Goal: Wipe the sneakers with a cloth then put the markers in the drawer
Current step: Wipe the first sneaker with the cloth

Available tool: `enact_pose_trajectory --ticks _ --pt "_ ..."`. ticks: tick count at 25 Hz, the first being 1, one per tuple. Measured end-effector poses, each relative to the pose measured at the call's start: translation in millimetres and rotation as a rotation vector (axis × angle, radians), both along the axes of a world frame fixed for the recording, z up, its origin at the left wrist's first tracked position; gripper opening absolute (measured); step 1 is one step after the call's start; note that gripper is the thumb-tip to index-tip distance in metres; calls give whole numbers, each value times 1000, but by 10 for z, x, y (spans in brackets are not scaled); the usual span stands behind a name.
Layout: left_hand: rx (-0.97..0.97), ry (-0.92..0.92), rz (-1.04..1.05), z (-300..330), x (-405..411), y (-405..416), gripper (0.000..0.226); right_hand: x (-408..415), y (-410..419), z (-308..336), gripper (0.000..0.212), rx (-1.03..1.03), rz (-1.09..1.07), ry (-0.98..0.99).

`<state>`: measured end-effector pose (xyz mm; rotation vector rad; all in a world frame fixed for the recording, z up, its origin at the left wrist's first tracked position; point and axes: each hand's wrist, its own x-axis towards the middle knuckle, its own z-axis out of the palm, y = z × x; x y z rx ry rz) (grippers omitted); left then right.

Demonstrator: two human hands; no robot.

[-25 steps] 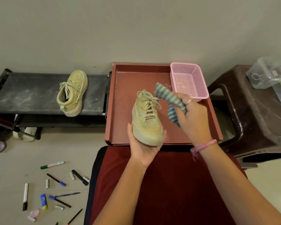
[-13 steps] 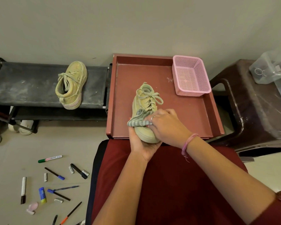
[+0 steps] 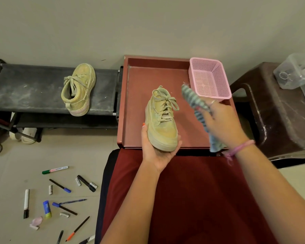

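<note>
**Sneaker held over the red drawer, cloth lifted beside it**

The red drawer [image 3: 136, 103] holds a pink mesh basket [image 3: 209, 78] in its far right corner. The left hand [image 3: 157, 152] cups the toe of one yellow sneaker [image 3: 163, 124]; the right hand [image 3: 222, 122] pinches a striped cloth [image 3: 192, 97] apart from it. A second sneaker [image 3: 79, 88] lies on the black rack [image 3: 25, 88]. Markers [image 3: 55, 169] and pens lie scattered on the floor [image 3: 7, 173].

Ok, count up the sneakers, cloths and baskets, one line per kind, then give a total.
sneakers: 2
cloth: 1
pink basket: 1
Total: 4
</note>
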<state>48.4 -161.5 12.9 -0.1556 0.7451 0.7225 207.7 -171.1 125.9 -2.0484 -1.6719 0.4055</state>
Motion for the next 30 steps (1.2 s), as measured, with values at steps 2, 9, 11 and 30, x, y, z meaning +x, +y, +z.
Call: enact_pose_trajectory --ticks 2,9,11,30 --pt "13 -11 12 9 0 9 77 -354 60 -143 41 -32 204 -199" --pt "21 31 16 20 29 9 62 -655 38 -432 34 -325 432 -438" --pt "17 32 12 2 29 9 63 -593 -1 -395 26 -324 439 -281" --pt "-27 45 19 -43 16 46 72 -113 -187 -32 16 -350 372 -53"
